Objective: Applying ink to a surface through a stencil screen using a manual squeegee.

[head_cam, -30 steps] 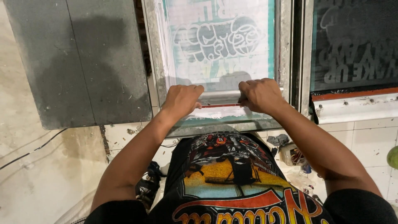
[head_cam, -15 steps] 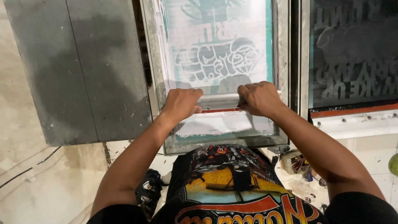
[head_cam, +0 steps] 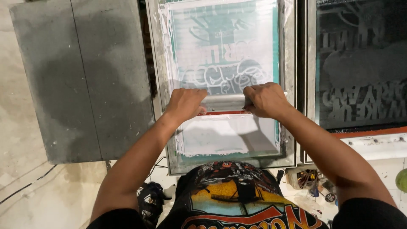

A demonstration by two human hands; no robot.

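Both hands are wrapped around a squeegee [head_cam: 224,104] that lies crosswise on the mesh of a framed printing screen [head_cam: 157,85]: the left hand [head_cam: 185,104] grips the handle's left end, knuckles up, and the right hand [head_cam: 265,99] grips the right end the same way, fingers curled over the pale bar with the red blade edge showing just beneath it. The squeegee sits about midway up the screen, with a band of white ink [head_cam: 224,135] spread on the mesh between the blade and the person's body, and the stencilled design [head_cam: 224,72] on the far side of the blade. By my reading this is the middle of a stroke across the stencil, with the design beyond the blade not yet covered; finishing it would call for even downward pressure from both hands, a steady blade angle and a straight run up to the far end of the frame. To the left lies a bare grey board [head_cam: 85,80]; to the right, a second, darker screen [head_cam: 360,72] sits just beside the first. The fingertips are hidden under the handle, the blade's contact with the mesh cannot be seen, and whatever lies beneath the screen is hidden. The clutter [head_cam: 311,182] at lower right is too small to identify, possibly small pots or tools, and the screen's top edge is cut off
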